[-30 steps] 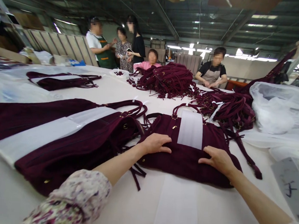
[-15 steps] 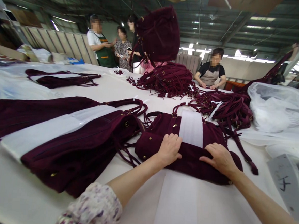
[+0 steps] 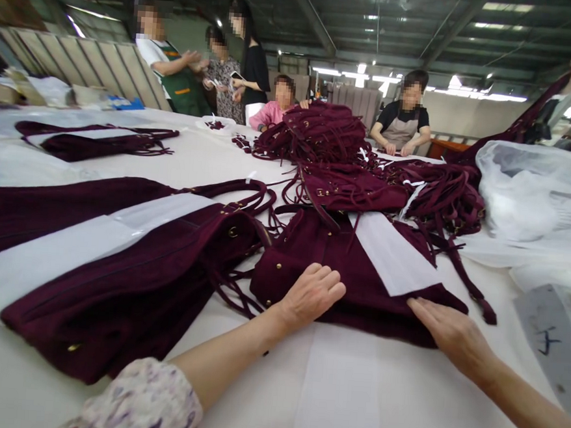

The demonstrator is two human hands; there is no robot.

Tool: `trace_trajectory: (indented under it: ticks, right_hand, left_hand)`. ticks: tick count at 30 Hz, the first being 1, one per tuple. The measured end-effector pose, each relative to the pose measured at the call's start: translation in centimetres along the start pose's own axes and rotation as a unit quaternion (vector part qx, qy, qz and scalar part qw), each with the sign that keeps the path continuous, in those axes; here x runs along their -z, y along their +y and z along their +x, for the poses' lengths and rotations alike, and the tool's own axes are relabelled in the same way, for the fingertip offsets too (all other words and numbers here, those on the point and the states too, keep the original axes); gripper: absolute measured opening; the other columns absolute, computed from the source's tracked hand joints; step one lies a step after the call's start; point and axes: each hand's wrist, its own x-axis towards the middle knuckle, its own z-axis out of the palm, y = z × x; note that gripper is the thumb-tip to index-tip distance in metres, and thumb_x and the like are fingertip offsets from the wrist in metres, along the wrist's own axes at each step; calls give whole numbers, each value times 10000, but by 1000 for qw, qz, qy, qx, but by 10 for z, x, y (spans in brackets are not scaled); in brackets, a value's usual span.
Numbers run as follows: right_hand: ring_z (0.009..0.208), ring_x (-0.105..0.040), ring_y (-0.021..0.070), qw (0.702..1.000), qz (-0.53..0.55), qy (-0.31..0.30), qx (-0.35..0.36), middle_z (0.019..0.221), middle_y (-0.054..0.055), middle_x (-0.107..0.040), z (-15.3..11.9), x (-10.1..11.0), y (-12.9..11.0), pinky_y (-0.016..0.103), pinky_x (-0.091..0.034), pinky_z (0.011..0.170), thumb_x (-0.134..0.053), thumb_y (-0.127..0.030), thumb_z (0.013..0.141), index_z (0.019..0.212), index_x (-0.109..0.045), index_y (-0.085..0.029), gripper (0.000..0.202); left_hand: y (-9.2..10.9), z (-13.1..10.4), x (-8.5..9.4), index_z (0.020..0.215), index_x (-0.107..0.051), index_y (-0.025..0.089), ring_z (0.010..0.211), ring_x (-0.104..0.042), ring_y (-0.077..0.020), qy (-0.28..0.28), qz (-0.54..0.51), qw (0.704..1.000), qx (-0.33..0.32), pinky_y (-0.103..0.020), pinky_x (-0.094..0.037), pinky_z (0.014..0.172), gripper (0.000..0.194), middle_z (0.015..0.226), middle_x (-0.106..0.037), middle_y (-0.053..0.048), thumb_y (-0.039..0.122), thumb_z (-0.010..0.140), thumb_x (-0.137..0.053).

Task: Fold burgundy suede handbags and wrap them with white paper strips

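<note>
A burgundy handbag (image 3: 302,254) lies flat on the table in front of me. My left hand (image 3: 315,291) is closed on the lower part of it, fingers curled in. On the lower right part rests my right hand (image 3: 446,326), its visible fingers stretched out over the cloth; the thumb is not clear. A white strip (image 3: 390,254) lies slanted across the handbag, its near end beside my right fingertips. Another burgundy bag (image 3: 351,185) lies over the far edge. Under the handbag, a second white strip (image 3: 342,387) runs toward me.
At left lies a larger burgundy bag (image 3: 164,264) wrapped with a white band. Beyond are a smaller banded bag (image 3: 90,138), a heap of burgundy bags (image 3: 320,132) and strap bundles (image 3: 438,192). Clear plastic (image 3: 522,191) is at right. Several people, including a seated worker (image 3: 402,121), are across the table.
The bag that was in the air at the back has come down beyond the handbag. The upper white strip has turned aslant. The handbag's rolled near part is flatter, and my right hand has moved right.
</note>
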Motion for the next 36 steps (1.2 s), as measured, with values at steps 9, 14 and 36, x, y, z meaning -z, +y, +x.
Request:
trace_trajectory:
  ticks: [9, 14, 36]
  right_hand:
    - [1148, -577, 188, 994, 26, -98, 51, 1342, 53, -555, -11, 26, 20, 348, -484, 974, -357, 65, 768, 1469, -306, -224, 760]
    - [1148, -561, 238, 983, 115, -146, -2, 1203, 68, -628, 10, 40, 44, 385, -448, 995, -505, -101, 813, 1170, -590, -218, 385]
    - [780, -534, 212, 978, -79, -123, -148, 788, 46, -620, 11, 27, 17, 317, -291, 664, -483, -43, 861, 865, -563, -194, 171]
  left_hand:
    - [2, -8, 4, 844, -516, 188, 737, -419, -170, -2, 12, 1000, -16, -334, -326, 723, 132, 798, -488, -22, 195, 956, -445]
    - [-2, -9, 1, 831, -522, 185, 743, -427, -170, -1, 1, 1000, -13, -327, -329, 723, 154, 803, -494, -25, 208, 958, -439]
    - [-3, 5, 14, 771, -502, 174, 722, -420, -204, -5, 28, 999, 24, -356, -318, 683, 156, 780, -486, -50, 86, 886, -444]
